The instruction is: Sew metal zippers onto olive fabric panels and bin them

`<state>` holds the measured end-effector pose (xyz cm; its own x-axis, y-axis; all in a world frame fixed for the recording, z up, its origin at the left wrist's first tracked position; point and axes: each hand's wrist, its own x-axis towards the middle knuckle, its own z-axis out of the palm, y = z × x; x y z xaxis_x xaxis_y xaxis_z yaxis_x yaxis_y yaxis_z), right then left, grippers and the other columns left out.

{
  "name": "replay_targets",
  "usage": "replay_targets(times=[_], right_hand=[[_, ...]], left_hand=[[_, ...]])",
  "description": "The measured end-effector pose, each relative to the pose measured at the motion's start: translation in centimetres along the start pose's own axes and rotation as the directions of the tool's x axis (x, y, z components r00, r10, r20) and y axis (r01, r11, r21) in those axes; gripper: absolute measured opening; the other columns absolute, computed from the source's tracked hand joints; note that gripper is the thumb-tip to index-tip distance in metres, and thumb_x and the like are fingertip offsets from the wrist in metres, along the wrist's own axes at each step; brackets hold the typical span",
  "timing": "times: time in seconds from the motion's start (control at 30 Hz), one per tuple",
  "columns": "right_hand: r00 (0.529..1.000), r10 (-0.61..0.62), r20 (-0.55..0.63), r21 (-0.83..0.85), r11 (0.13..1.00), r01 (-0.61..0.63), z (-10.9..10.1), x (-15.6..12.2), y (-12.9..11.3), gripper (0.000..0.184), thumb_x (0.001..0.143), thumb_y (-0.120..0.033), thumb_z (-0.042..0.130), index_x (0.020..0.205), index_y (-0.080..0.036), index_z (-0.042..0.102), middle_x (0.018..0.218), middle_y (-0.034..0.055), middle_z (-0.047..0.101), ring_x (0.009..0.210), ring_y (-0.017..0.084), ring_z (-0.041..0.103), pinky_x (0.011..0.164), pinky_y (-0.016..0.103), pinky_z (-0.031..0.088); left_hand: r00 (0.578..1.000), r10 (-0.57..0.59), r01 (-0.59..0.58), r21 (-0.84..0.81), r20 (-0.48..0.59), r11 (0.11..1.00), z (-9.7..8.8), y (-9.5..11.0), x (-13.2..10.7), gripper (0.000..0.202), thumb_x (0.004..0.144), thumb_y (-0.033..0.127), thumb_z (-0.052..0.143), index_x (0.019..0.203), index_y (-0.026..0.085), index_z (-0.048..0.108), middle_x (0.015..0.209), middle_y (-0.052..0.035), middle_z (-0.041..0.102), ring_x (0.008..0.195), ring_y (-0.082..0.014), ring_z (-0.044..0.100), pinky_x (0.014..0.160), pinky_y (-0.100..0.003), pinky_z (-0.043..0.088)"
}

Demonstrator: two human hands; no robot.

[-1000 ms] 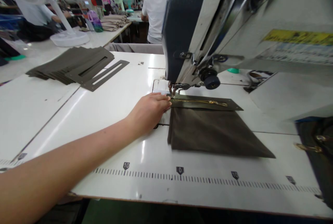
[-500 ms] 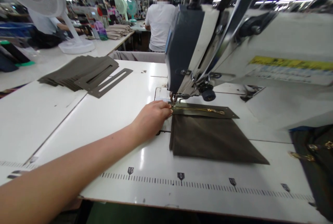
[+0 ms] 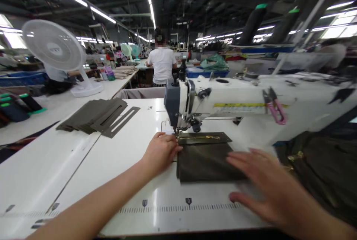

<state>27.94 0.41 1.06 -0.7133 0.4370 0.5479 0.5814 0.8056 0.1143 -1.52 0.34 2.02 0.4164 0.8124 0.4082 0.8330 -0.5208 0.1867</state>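
Beside the needle of the sewing machine [image 3: 182,102], my left hand [image 3: 161,151] pinches the left end of a dark olive fabric piece [image 3: 206,162]. Along its top edge runs a flat strip [image 3: 224,138] with a gold zipper [image 3: 205,137] set in it. The strip passes by the presser foot; the fabric hangs towards me, flat on the table. My right hand [image 3: 264,184], blurred, is over the fabric's right side with fingers stretched out and thumb apart. Whether its fingertips touch the cloth I cannot tell.
A stack of dark slotted panels [image 3: 92,115] lies at left on the white table [image 3: 83,184]. A white fan [image 3: 55,46] stands beyond it. Pink-handled snips [image 3: 275,108] rest against the machine arm. Dark fabric with gold hardware [image 3: 315,169] is piled at right. A person [image 3: 161,63] sits ahead.
My right hand has come into view from the right, over the fabric. My left hand stays at the strip's end. The camera view has tilted up and drawn back.
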Motion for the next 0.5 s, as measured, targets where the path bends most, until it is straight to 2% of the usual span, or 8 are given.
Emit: replay_targets(times=[0.07,0.13,0.2,0.27,0.37,0.4,0.43,0.5], right_hand=[[0.997,-0.075,0.024,0.011,0.997,0.075,2.6,1.9,-1.7,0.033,0.082,-0.037,0.052,0.106,-0.016,0.059,0.113,0.0133,0.059,0.106,0.028,0.051,0.091,0.046,0.037],[0.999,-0.039,-0.030,0.052,0.998,0.040,4.2,3.8,-2.2,0.020,0.085,-0.017,0.043,0.089,-0.013,0.063,0.095,0.0116,0.065,0.092,0.021,0.058,0.081,0.035,0.045],[1.000,-0.010,-0.020,0.098,0.995,0.012,4.0,5.2,-1.8,0.023,0.086,-0.013,0.040,0.078,-0.014,0.061,0.076,0.0076,0.065,0.073,0.017,0.060,0.070,0.030,0.046],[0.996,0.049,-0.072,0.110,0.993,-0.041,2.2,5.5,-1.4,0.026,0.088,-0.016,0.039,0.073,-0.015,0.060,0.070,0.0065,0.063,0.067,0.017,0.057,0.068,0.031,0.045],[0.952,0.288,-0.101,0.234,0.937,-0.258,0.1,4.7,-2.3,0.036,0.090,-0.030,0.036,0.066,-0.015,0.059,0.066,0.0069,0.059,0.065,0.017,0.054,0.063,0.031,0.041],[0.920,0.391,-0.011,0.343,0.866,-0.364,0.3,4.4,-3.1,0.041,0.090,-0.037,0.035,0.063,-0.016,0.057,0.060,0.0056,0.055,0.059,0.016,0.051,0.057,0.028,0.039],[0.870,0.457,0.185,0.473,0.734,-0.487,1.0,4.4,-3.9,0.046,0.089,-0.044,0.034,0.061,-0.016,0.056,0.053,0.0028,0.051,0.051,0.013,0.048,0.049,0.025,0.036],[0.730,0.383,0.566,0.618,0.388,-0.684,3.6,5.4,-5.7,0.055,0.083,-0.062,0.034,0.063,-0.016,0.056,0.046,-0.0011,0.042,0.042,0.011,0.041,0.039,0.021,0.027]], left_hand=[[0.999,0.036,-0.033,-0.079,0.033,0.996,-0.5,2.3,-0.1,0.036,0.078,0.043,0.059,0.098,0.013,0.062,0.098,-0.0119,0.065,0.094,-0.0251,0.058,0.091,-0.043,0.040],[0.987,0.102,-0.083,-0.147,0.127,0.986,-0.4,4.2,0.0,0.070,0.064,0.048,0.070,0.119,0.011,0.050,0.116,-0.0171,0.057,0.106,-0.0304,0.052,0.094,-0.045,0.038],[0.972,0.068,-0.022,-0.199,0.226,0.980,-0.1,5.1,0.5,0.048,0.073,0.031,0.063,0.116,0.013,0.053,0.112,-0.0142,0.060,0.101,-0.0271,0.056,0.088,-0.038,0.043],[0.963,-0.054,0.119,-0.234,0.265,0.965,0.2,4.9,1.3,0.019,0.079,0.019,0.050,0.092,0.016,0.064,0.088,-0.0068,0.068,0.081,-0.0223,0.062,0.074,-0.032,0.047],[0.953,-0.209,0.284,-0.411,0.218,0.866,0.4,3.5,2.1,0.021,0.080,0.027,0.049,0.068,0.017,0.063,0.065,-0.0016,0.063,0.065,-0.0194,0.057,0.061,-0.027,0.044],[0.948,-0.245,0.316,-0.506,0.202,0.803,0.6,3.0,2.1,0.025,0.080,0.034,0.051,0.067,0.016,0.062,0.064,-0.0014,0.062,0.065,-0.0194,0.056,0.061,-0.027,0.043],[0.940,-0.276,0.341,-0.601,0.202,0.722,0.8,2.5,2.0,0.032,0.080,0.042,0.050,0.066,0.016,0.062,0.064,-0.0015,0.061,0.065,-0.0195,0.055,0.060,-0.027,0.043],[0.923,-0.310,0.369,-0.755,0.229,0.541,1.4,1.8,1.6,0.046,0.078,0.057,0.047,0.070,0.015,0.063,0.066,-0.0024,0.061,0.069,-0.0209,0.056,0.064,-0.029,0.044]])
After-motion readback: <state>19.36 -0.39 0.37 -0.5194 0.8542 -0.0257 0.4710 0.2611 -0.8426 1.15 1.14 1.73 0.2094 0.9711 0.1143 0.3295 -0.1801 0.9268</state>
